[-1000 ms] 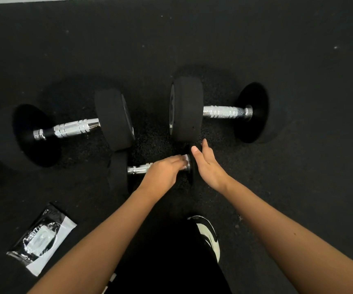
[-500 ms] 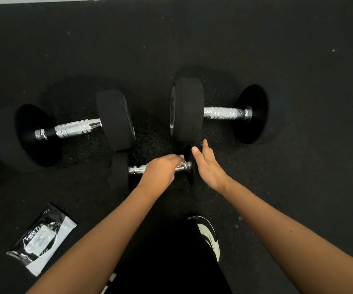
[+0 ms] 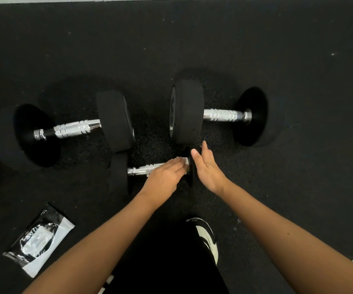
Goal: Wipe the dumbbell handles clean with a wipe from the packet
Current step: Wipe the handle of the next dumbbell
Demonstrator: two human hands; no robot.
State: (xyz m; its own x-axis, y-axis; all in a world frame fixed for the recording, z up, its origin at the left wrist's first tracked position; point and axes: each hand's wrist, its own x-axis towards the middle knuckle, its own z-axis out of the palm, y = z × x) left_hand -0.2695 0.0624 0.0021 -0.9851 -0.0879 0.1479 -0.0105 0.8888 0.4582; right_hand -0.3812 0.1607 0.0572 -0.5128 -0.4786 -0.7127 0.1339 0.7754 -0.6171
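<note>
A small dumbbell [image 3: 141, 169] with a chrome handle lies on the black floor just in front of me. My left hand [image 3: 165, 177] lies over the right part of that handle, fingers curved round it and holding a white wipe [image 3: 183, 160] that peeks out at the fingertips. With fingers straight, my right hand [image 3: 208, 168] rests against the small dumbbell's right end plate. Two larger dumbbells lie behind it, one at the left [image 3: 73, 129] and one at the right [image 3: 224, 115]. The wipe packet [image 3: 37, 240] lies at the lower left.
Black rubber flooring [image 3: 298, 60] covers the whole area, with a pale wall edge along the top. My shoe [image 3: 207, 236] stands below the hands, and a second shoe tip shows at the lower right edge. The small dumbbell sits close against the heads of both larger ones.
My left hand has shifted slightly on the small handle, and more of the white wipe shows at its fingertips. The right hand and the dumbbells stay in place.
</note>
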